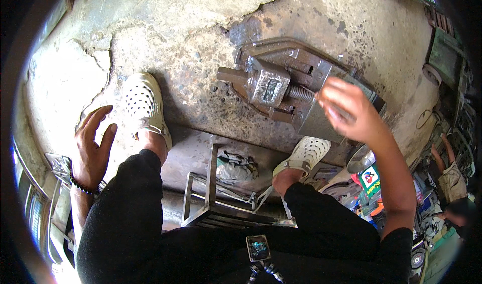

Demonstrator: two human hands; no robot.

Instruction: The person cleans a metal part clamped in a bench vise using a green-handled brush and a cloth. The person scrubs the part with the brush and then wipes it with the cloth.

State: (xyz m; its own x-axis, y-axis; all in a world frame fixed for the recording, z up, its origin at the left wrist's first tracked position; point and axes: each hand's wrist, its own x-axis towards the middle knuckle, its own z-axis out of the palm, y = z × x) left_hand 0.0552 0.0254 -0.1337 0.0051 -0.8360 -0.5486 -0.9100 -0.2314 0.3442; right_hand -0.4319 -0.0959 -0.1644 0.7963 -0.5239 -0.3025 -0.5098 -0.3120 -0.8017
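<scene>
On the concrete floor in front of me lies a heavy, oily machine vise [271, 85] with a threaded screw [301, 93] and a square shaft end pointing left. My right hand [349, 108] is over the vise's right end, its fingers curled together and blurred by motion. Whatever may be between those fingers is too smeared to name. A flat grey plate [321, 126] shows beneath that hand as part of the vise or resting on it. My left hand [94, 146], a dark beaded bracelet at the wrist, hangs beside my left leg, holding nothing, with thumb and fingers apart.
My feet in pale clogs [143, 100] flank the vise's near side. A metal-framed stool [211, 183] is between my legs, near a crumpled plastic bag [236, 167]. Tools and scrap crowd the right, where another person [452, 178] is. Cracks run across the floor.
</scene>
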